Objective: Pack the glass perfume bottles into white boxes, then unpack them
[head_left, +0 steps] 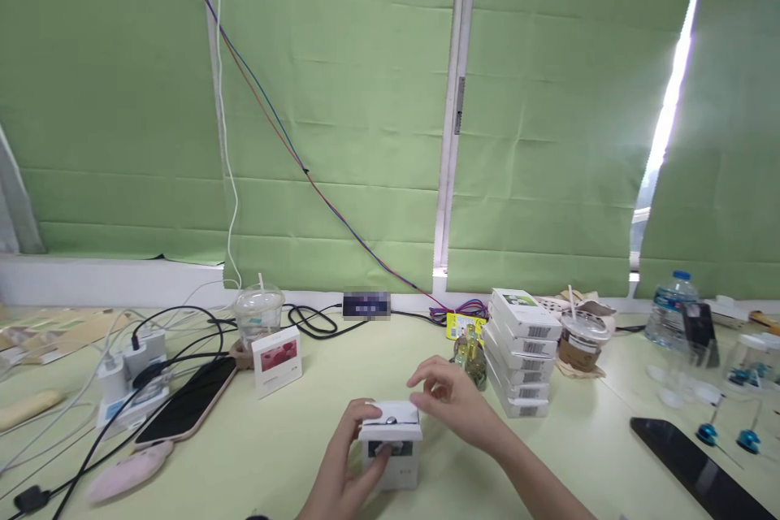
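Observation:
My left hand (350, 463) is wrapped around a small white box (399, 471) with a dark picture on its front, held upright at the front middle of the table. The thumb lies across the picture and the fingers are on the left side. The box's top flap (390, 411) stands partly raised, with a small dark round spot at the opening. My right hand (454, 402) is at the box's upper right corner, fingers loosely curled and apart from the thumb, nothing seen between them. Whether its thumb touches the flap is hard to tell.
Right of the hands stand a stack of white boxes (527, 361), a lidded cup (582, 341) and a black phone (700, 463). On the left are another white box (279, 374), a plastic cup (259, 317), a phone (188, 402) and tangled cables (314, 323).

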